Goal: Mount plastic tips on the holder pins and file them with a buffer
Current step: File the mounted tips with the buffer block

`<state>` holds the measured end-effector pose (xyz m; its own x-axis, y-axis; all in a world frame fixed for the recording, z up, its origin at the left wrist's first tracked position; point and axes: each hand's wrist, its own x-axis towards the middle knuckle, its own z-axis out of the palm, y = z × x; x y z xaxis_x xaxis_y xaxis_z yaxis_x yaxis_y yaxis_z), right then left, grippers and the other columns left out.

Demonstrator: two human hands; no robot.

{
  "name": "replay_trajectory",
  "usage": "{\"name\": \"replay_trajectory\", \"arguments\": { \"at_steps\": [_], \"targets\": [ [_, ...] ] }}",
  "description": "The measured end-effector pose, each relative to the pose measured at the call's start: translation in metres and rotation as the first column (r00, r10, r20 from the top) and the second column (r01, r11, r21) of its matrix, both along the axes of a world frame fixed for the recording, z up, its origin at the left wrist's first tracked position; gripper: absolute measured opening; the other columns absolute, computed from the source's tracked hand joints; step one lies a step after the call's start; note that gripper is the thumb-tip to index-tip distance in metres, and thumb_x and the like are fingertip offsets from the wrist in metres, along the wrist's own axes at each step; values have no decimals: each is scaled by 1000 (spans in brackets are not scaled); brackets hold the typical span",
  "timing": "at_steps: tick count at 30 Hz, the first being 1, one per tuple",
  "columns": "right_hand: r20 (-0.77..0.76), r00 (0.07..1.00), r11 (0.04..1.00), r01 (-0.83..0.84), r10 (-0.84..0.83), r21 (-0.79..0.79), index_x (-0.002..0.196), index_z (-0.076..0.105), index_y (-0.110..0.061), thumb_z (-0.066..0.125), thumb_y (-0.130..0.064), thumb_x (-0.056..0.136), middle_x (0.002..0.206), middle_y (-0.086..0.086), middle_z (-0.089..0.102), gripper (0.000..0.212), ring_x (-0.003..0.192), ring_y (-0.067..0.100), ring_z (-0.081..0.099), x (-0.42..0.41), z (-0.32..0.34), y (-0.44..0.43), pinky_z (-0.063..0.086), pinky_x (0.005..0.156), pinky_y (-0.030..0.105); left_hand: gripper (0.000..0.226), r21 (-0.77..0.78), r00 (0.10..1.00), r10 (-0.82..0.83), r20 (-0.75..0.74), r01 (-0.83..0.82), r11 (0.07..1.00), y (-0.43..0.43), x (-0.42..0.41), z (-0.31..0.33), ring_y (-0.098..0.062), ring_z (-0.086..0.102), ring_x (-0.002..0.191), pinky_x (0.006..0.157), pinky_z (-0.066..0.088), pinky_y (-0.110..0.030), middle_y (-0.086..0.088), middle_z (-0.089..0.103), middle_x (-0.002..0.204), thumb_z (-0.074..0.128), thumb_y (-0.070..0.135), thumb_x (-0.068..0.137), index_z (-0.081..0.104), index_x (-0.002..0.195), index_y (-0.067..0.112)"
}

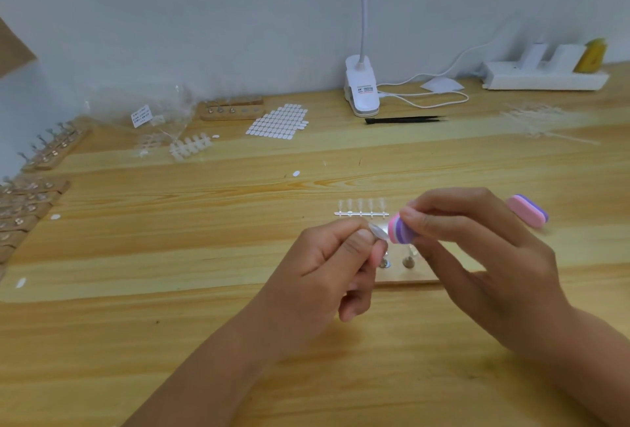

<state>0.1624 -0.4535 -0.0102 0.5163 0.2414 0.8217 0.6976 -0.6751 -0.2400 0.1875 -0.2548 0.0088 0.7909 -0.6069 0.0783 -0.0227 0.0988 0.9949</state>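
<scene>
My left hand pinches a pin topped with a clear plastic tip between thumb and forefinger. My right hand grips a pink and purple striped buffer, whose end touches the tip. Under both hands lies a wooden holder block with metal pins standing in it, partly hidden by my fingers. A clear strip of plastic tips lies just behind the hands.
A second pink buffer lies to the right. Further back are black tweezers, a white clip lamp, a sheet of white stickers and a power strip. Several wooden holders line the left edge.
</scene>
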Motion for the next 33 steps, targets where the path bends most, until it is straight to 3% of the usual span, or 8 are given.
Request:
{"name": "replay_trajectory", "arguments": {
  "at_steps": [4, 9, 13, 17, 21, 25, 30, 33],
  "targets": [
    [36, 997, 997, -75, 74, 17, 112, 67, -7, 64, 2, 94, 106, 9, 65, 21, 97, 20, 64, -6, 0, 14, 50, 87, 27, 40, 38, 1000, 1, -14, -1, 999, -3, -1, -2, -12, 36, 39, 42, 34, -21, 9, 36, 52, 41, 23, 96, 48, 86, -14],
    [-6, 999, 999, -35, 35, 28, 115, 63, -6, 65, 0, 93, 104, 12, 66, 22, 95, 20, 66, -2, 0, 3, 53, 80, 33, 31, 24, 999, 21, -29, -20, 1000, -3, -1, 0, -13, 36, 37, 42, 32, -22, 8, 36, 52, 40, 23, 96, 54, 70, 15],
    [32, 995, 996, -93, 93, 11, 110, 73, -14, 63, -1, 96, 104, 11, 67, 21, 96, 21, 65, -7, -1, 14, 51, 85, 28, 31, 50, 999, 30, -27, -29, 998, -2, -2, 0, -13, 38, 37, 41, 32, -20, 9, 36, 51, 41, 24, 96, 49, 71, 9],
    [0, 1000, 999, -24, 24, 49, 110, 67, -7, 64, -3, 94, 102, 11, 66, 17, 91, 20, 66, -2, 1, 5, 53, 80, 32, 31, 41, 999, 12, -40, -10, 999, -1, -2, 3, -14, 38, 36, 41, 32, -21, 8, 35, 52, 41, 26, 96, 54, 68, 19],
    [29, 995, 993, -101, 100, 55, 110, 72, -11, 64, -3, 97, 103, 8, 66, 17, 96, 18, 65, -6, -1, 16, 50, 85, 25, 31, 61, 1000, 5, -28, -3, 998, 1, -1, 3, -14, 39, 36, 42, 30, -23, 9, 35, 51, 41, 27, 96, 54, 69, 19],
    [8, 999, 997, -49, 49, 59, 109, 68, -9, 67, -3, 92, 101, 8, 66, 18, 91, 17, 66, -1, 0, 4, 54, 76, 31, 31, 52, 999, -17, -35, 19, 998, 3, -1, 6, -12, 37, 36, 42, 31, -21, 11, 36, 51, 40, 25, 97, 53, 71, 16],
    [36, 994, 994, -108, 107, 29, 112, 69, -10, 71, 0, 91, 104, 5, 65, 23, 95, 17, 65, -7, -4, 11, 50, 84, 25, 32, 78, 1000, -4, -8, 5, 997, 2, -1, 6, -14, 36, 36, 42, 32, -22, 8, 38, 51, 42, 26, 96, 57, 69, 19],
    [-17, 996, 995, -84, 85, 53, 109, 71, -13, 68, -4, 93, 101, 9, 65, 18, 91, 16, 65, -1, -3, 1, 55, 75, 30, 30, 65, 1000, -3, -25, 5, 998, 2, 0, 6, -13, 34, 37, 41, 32, -21, 9, 37, 51, 41, 25, 96, 53, 70, 14]
  ]
}}
